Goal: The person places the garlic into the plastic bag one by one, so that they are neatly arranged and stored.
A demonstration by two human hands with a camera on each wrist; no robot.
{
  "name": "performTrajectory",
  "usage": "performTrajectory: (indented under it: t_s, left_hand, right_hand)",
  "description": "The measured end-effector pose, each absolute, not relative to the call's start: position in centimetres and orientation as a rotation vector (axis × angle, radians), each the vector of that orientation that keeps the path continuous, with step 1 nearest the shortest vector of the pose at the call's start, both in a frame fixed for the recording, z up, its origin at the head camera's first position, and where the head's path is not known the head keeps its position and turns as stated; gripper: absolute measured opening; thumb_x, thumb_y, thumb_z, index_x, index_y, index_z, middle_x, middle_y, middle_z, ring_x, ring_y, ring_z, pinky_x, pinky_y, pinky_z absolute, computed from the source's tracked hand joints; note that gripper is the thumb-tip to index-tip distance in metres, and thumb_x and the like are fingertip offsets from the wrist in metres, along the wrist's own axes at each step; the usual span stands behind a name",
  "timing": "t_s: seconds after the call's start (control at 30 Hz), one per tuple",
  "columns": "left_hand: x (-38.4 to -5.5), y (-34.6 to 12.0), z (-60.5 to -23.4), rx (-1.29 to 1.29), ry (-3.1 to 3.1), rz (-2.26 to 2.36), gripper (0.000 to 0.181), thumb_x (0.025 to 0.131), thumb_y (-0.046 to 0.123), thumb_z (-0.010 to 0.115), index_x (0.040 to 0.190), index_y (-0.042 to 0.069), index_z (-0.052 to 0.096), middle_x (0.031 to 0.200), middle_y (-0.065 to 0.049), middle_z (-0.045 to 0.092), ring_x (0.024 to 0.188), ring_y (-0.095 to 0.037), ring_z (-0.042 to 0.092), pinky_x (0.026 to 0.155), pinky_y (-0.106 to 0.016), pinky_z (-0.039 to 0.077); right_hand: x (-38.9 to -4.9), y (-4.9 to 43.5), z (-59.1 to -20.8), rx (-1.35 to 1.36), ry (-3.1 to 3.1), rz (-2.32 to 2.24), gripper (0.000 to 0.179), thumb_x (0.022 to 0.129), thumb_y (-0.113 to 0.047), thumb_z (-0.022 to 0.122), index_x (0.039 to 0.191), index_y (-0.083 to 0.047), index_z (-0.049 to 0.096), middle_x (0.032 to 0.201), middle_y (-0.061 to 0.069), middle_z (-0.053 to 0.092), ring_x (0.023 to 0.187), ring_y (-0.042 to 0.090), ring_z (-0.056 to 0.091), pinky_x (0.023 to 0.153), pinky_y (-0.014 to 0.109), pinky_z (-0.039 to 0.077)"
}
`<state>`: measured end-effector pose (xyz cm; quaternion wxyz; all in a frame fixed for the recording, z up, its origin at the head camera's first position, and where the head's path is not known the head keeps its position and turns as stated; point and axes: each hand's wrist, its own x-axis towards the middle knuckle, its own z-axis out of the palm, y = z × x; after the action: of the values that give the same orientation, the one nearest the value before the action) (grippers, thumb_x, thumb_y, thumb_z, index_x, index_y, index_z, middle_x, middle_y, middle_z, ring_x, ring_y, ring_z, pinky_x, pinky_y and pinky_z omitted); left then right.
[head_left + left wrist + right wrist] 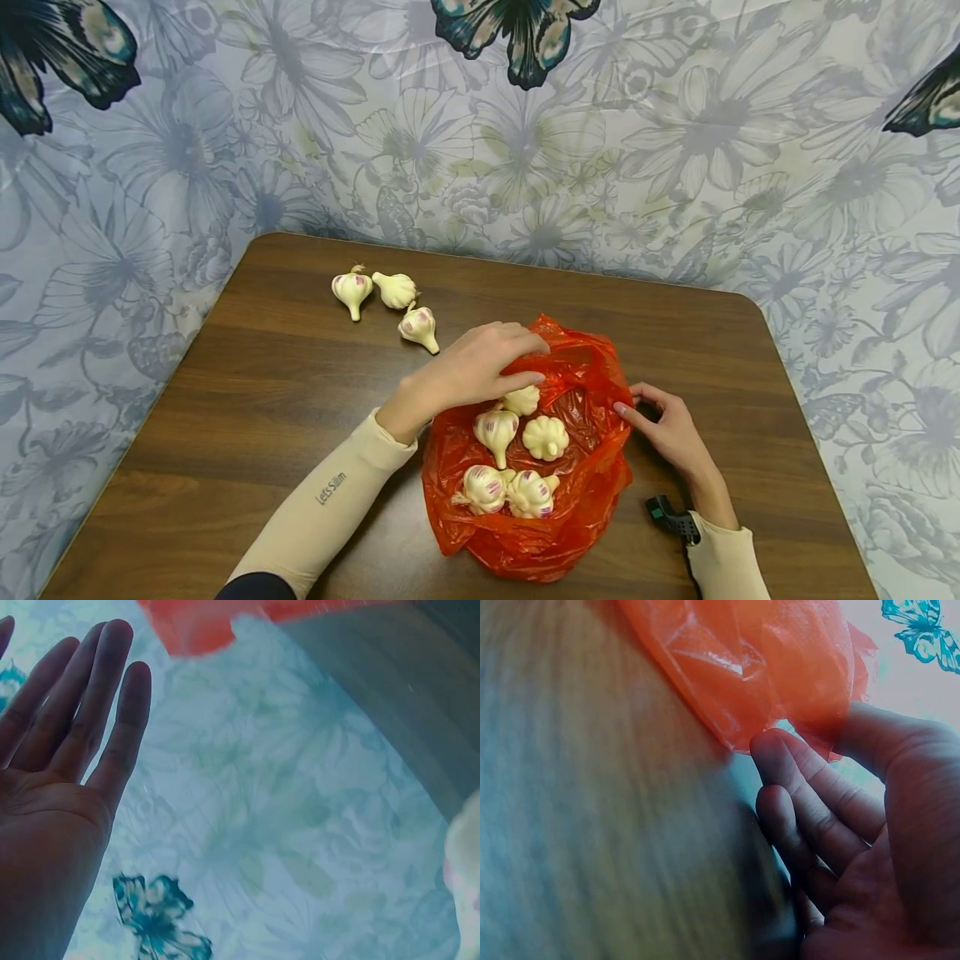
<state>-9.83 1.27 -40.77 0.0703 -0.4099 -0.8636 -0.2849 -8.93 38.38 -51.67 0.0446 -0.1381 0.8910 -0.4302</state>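
A red plastic bag (525, 550) lies spread open on the table with several garlic bulbs (546, 438) inside it. Over the bag's far left side reaches my left hand (480, 362), just above one partly covered garlic bulb (522, 401). In the left wrist view that hand (67, 742) shows a bare palm and extended fingers. At the bag's right edge my right hand (667, 429) pinches the plastic between thumb and fingers. The right wrist view shows the red film (780, 667) at the fingertips of this hand (840, 825).
Three more garlic bulbs (395, 291) lie at the table's back left, beyond the left forearm. The brown wooden table (225, 433) ends at a back edge before a floral cloth backdrop (525, 167). A small black wrist camera (670, 518) sits at the right wrist.
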Motion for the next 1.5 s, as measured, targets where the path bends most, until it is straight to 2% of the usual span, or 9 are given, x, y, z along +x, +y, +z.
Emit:
performTrajectory:
  t_s: [0.13, 0.27, 0.63, 0.9, 1.13, 1.3, 1.5]
  left_hand:
    - [-10.0, -0.4, -40.6, -1.178, -2.594, -0.924, 0.029, 0.102, 0.027, 0.073, 0.123, 0.008, 0.074, 0.116, -0.006, 0.075, 0.100, -0.020, 0.070, 0.090, -0.036, 0.057]
    - [-10.1, -2.3, -40.6, -1.105, -2.621, -0.988, 0.026, 0.100, 0.025, 0.075, 0.121, 0.009, 0.074, 0.113, -0.004, 0.074, 0.097, -0.020, 0.069, 0.086, -0.036, 0.057]
    - [-10.9, -5.8, -40.1, -0.969, -2.652, -1.002, 0.025, 0.099, 0.023, 0.076, 0.121, 0.012, 0.073, 0.116, -0.003, 0.073, 0.103, -0.020, 0.068, 0.092, -0.038, 0.057]
    - [-10.9, -9.3, -40.8, -0.860, -2.731, -0.992, 0.028, 0.099, 0.022, 0.076, 0.123, 0.008, 0.072, 0.120, -0.008, 0.074, 0.111, -0.026, 0.069, 0.098, -0.046, 0.056]
    - [-10.9, -12.2, -41.5, -0.789, -2.722, -0.964, 0.024, 0.098, 0.018, 0.077, 0.118, 0.006, 0.073, 0.114, -0.011, 0.075, 0.105, -0.030, 0.070, 0.096, -0.048, 0.055]
    - [-11.1, -13.0, -41.5, -0.773, -2.730, -0.933, 0.025, 0.096, 0.015, 0.079, 0.119, 0.006, 0.073, 0.115, -0.010, 0.074, 0.108, -0.033, 0.070, 0.099, -0.050, 0.053]
    - [-11.4, -12.8, -42.0, -0.788, -2.753, -0.929, 0.028, 0.095, 0.013, 0.078, 0.120, 0.001, 0.072, 0.119, -0.016, 0.073, 0.115, -0.032, 0.066, 0.104, -0.053, 0.050]
  right_hand:
    - [-8.9, 38.4, -51.7, -0.429, 2.715, -1.332, 0.010, 0.101, -0.020, 0.074, 0.109, -0.014, 0.074, 0.093, 0.002, 0.073, 0.090, 0.010, 0.060, 0.086, 0.020, 0.043]
    - [-8.7, 38.4, -51.8, -0.425, 2.716, -1.330, 0.010, 0.101, -0.021, 0.074, 0.109, -0.015, 0.074, 0.093, 0.003, 0.072, 0.090, 0.011, 0.059, 0.085, 0.021, 0.043]
    - [-8.7, 38.3, -51.9, -0.421, 2.726, -1.330, 0.010, 0.100, -0.022, 0.074, 0.109, -0.016, 0.074, 0.094, 0.002, 0.072, 0.092, 0.011, 0.059, 0.087, 0.022, 0.042]
    - [-8.6, 38.3, -51.9, -0.425, 2.727, -1.331, 0.010, 0.100, -0.021, 0.074, 0.109, -0.017, 0.074, 0.095, 0.001, 0.072, 0.092, 0.011, 0.059, 0.087, 0.022, 0.041]
    - [-8.5, 38.2, -51.7, -0.415, 2.723, -1.328, 0.010, 0.100, -0.021, 0.074, 0.109, -0.016, 0.074, 0.095, 0.002, 0.071, 0.092, 0.011, 0.058, 0.087, 0.022, 0.041]
    - [-8.5, 38.2, -51.6, -0.400, 2.722, -1.324, 0.011, 0.100, -0.023, 0.074, 0.109, -0.017, 0.073, 0.095, 0.002, 0.071, 0.093, 0.012, 0.057, 0.088, 0.023, 0.041]
    - [-8.5, 38.3, -51.7, -0.395, 2.718, -1.323, 0.010, 0.101, -0.023, 0.074, 0.109, -0.017, 0.074, 0.095, 0.002, 0.071, 0.095, 0.011, 0.057, 0.089, 0.023, 0.040]
